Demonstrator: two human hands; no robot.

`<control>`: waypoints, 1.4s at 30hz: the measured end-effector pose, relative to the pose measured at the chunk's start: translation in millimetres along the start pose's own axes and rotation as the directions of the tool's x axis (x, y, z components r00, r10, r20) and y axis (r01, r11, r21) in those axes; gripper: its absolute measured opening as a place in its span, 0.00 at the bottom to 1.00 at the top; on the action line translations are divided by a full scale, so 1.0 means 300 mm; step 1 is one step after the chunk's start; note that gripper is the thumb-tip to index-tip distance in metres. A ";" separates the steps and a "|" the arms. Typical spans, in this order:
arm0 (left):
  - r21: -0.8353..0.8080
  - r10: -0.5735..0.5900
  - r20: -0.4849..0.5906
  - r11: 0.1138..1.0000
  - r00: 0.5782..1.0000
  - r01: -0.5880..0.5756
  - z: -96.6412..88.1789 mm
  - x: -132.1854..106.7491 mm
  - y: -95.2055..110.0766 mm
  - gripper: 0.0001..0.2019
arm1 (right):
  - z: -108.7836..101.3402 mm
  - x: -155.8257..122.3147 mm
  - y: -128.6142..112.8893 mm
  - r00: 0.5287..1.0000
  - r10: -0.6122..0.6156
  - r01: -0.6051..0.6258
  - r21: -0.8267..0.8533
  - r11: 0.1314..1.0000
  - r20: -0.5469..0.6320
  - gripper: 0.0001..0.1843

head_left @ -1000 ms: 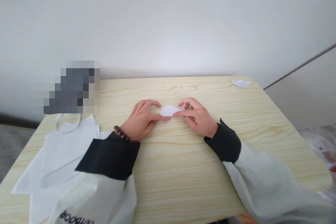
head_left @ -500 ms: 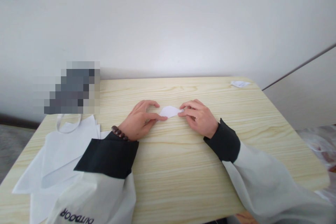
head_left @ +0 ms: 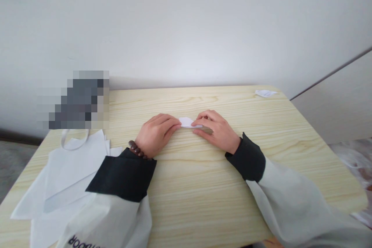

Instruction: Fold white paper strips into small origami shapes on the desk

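Note:
A small folded piece of white paper [head_left: 186,121] lies in the middle of the table, its near edge forming a narrow layered strip. My left hand [head_left: 157,131] is closed, pinching the paper's left end between thumb and fingers. At the other end, my right hand [head_left: 216,130] has its fingertips down on the paper. The right thumb sits along the near edge, a little apart from the index finger, with the paper's right tip between them. The fingers hide both ends of the paper in part.
Several loose white sheets [head_left: 69,170] overlap at the left of the wooden table [head_left: 197,201]. Behind them is a dark pixelated shape [head_left: 77,102] with a pale loop [head_left: 74,148] at its base. A small white folded paper [head_left: 265,93] lies at the back right. A wall [head_left: 186,27] borders the far edge.
The paper's near side has been folded up, so it looks narrower. My left hand has closed onto its left end. My right fingers have shifted left onto the paper, the thumb lower.

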State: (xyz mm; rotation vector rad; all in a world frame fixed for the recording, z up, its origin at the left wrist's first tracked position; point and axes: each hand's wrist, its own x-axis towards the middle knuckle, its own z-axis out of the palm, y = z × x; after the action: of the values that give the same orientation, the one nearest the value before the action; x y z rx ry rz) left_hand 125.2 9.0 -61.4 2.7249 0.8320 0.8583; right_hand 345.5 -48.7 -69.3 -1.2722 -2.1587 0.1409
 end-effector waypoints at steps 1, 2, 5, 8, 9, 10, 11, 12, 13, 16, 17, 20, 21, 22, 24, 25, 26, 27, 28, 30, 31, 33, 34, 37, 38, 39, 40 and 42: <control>0.005 -0.006 -0.012 1.000 1.000 0.006 -0.001 0.001 0.004 0.09 | 0.001 0.002 -0.002 1.000 -0.012 0.012 -0.018 1.000 -0.017 0.10; 0.008 -0.007 -0.025 1.000 1.000 0.007 -0.003 0.002 0.009 0.09 | 0.001 0.003 -0.006 0.999 -0.027 0.025 -0.041 0.999 -0.037 0.10; 0.009 0.036 -0.072 0.999 0.997 -0.035 -0.006 0.008 0.024 0.08 | -0.002 0.007 -0.020 0.991 -0.079 0.067 -0.110 0.992 -0.109 0.08; 0.012 0.133 -0.092 0.991 0.987 -0.132 -0.006 0.015 0.035 0.06 | -0.005 0.007 -0.037 0.982 -0.135 0.115 -0.146 0.983 -0.136 0.07; 0.015 0.160 -0.097 0.987 0.982 -0.160 -0.005 0.017 0.037 0.05 | -0.004 0.006 -0.042 0.979 -0.149 0.127 -0.150 0.980 -0.140 0.07; 0.020 0.179 -0.105 0.984 0.978 -0.178 -0.004 0.018 0.039 0.05 | -0.003 0.006 -0.047 0.977 -0.159 0.137 -0.151 0.979 -0.145 0.07; 0.024 0.190 -0.115 0.982 0.975 -0.189 -0.004 0.019 0.041 0.05 | -0.002 0.005 -0.053 0.975 -0.166 0.144 -0.150 0.978 -0.150 0.07; 0.027 0.196 -0.127 0.981 0.972 -0.194 -0.003 0.020 0.043 0.04 | 0.000 0.005 -0.058 0.974 -0.170 0.148 -0.148 0.978 -0.152 0.06; 0.029 0.198 -0.138 0.980 0.970 -0.196 -0.004 0.021 0.045 0.04 | 0.002 0.006 -0.063 0.973 -0.171 0.148 -0.147 0.978 -0.154 0.06; 0.032 0.199 -0.148 0.980 0.969 -0.197 -0.008 0.024 0.055 0.04 | 0.006 0.008 -0.078 0.976 -0.166 0.146 -0.142 0.979 -0.143 0.07; 0.034 0.200 -0.147 0.980 0.969 -0.197 -0.010 0.025 0.059 0.04 | 0.006 0.009 -0.081 0.977 -0.165 0.146 -0.140 0.979 -0.134 0.07; 0.048 0.200 -0.158 0.980 0.967 -0.195 -0.015 0.028 0.067 0.04 | 0.002 0.009 -0.085 0.981 -0.162 0.147 -0.141 0.979 -0.103 0.08; 0.056 0.200 -0.168 0.980 0.965 -0.193 -0.016 0.028 0.068 0.04 | 0.000 0.009 -0.084 0.982 -0.163 0.148 -0.145 0.978 -0.095 0.08; 0.065 0.199 -0.179 0.980 0.964 -0.190 -0.017 0.028 0.066 0.04 | -0.003 0.009 -0.082 0.983 -0.162 0.148 -0.153 0.977 -0.088 0.08; 0.090 0.190 -0.198 0.980 0.962 -0.175 -0.020 0.027 0.060 0.04 | -0.011 0.009 -0.073 0.984 -0.157 0.142 -0.171 0.975 -0.080 0.08; 0.105 0.185 -0.206 0.980 0.961 -0.166 -0.021 0.027 0.056 0.04 | -0.016 0.010 -0.067 0.985 -0.153 0.137 -0.180 0.974 -0.079 0.08; 0.119 0.181 -0.213 0.980 0.960 -0.158 -0.023 0.027 0.051 0.04 | -0.020 0.010 -0.061 0.986 -0.148 0.131 -0.186 0.974 -0.081 0.08; 0.132 0.181 -0.219 0.979 0.959 -0.155 -0.026 0.027 0.047 0.04 | -0.025 0.011 -0.055 0.986 -0.144 0.126 -0.191 0.973 -0.083 0.08; 0.141 0.184 -0.221 0.978 0.958 -0.156 -0.028 0.027 0.042 0.04 | -0.029 0.011 -0.050 0.987 -0.141 0.123 -0.194 0.973 -0.083 0.08; 0.155 0.198 -0.226 0.974 0.954 -0.165 -0.033 0.026 0.034 0.04 | -0.035 0.010 -0.039 0.988 -0.136 0.118 -0.194 0.974 -0.078 0.08; 0.162 0.201 -0.228 0.973 0.953 -0.167 -0.036 0.025 0.030 0.04 | -0.037 0.010 -0.034 0.988 -0.130 0.113 -0.192 0.975 -0.079 0.08; 0.180 0.198 -0.238 0.971 0.951 -0.157 -0.040 0.022 0.024 0.04 | -0.039 0.007 -0.024 0.990 -0.108 0.091 -0.180 0.979 -0.090 0.07; 0.186 0.192 -0.245 0.971 0.950 -0.148 -0.042 0.020 0.020 0.04 | -0.039 0.006 -0.020 0.991 -0.095 0.077 -0.169 0.983 -0.099 0.08; 0.181 0.174 -0.254 0.975 0.951 -0.130 -0.045 0.014 0.013 0.04 | -0.040 0.003 -0.009 0.992 -0.065 0.051 -0.130 0.990 -0.104 0.08; 0.173 0.164 -0.246 0.977 0.955 -0.123 -0.045 0.013 0.012 0.04 | -0.039 0.003 -0.007 0.993 -0.059 0.047 -0.120 0.992 -0.101 0.09; 0.164 0.148 -0.231 0.980 0.962 -0.112 -0.045 0.012 0.012 0.04 | -0.038 0.003 -0.006 0.994 -0.056 0.045 -0.113 0.993 -0.098 0.09; 0.155 0.127 -0.211 0.983 0.969 -0.096 -0.045 0.011 0.014 0.04 | -0.037 0.003 -0.006 0.994 -0.055 0.044 -0.109 0.993 -0.097 0.09; 0.135 0.078 -0.174 0.989 0.982 -0.054 -0.045 0.009 0.021 0.06 | -0.033 0.004 -0.011 0.993 -0.061 0.051 -0.105 0.993 -0.099 0.09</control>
State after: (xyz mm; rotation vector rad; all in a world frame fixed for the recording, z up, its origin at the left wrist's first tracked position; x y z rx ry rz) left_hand 122.2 5.1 -47.0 2.8337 0.8630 1.1148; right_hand 348.2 -51.6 -59.5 -1.2464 -2.1346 -0.0580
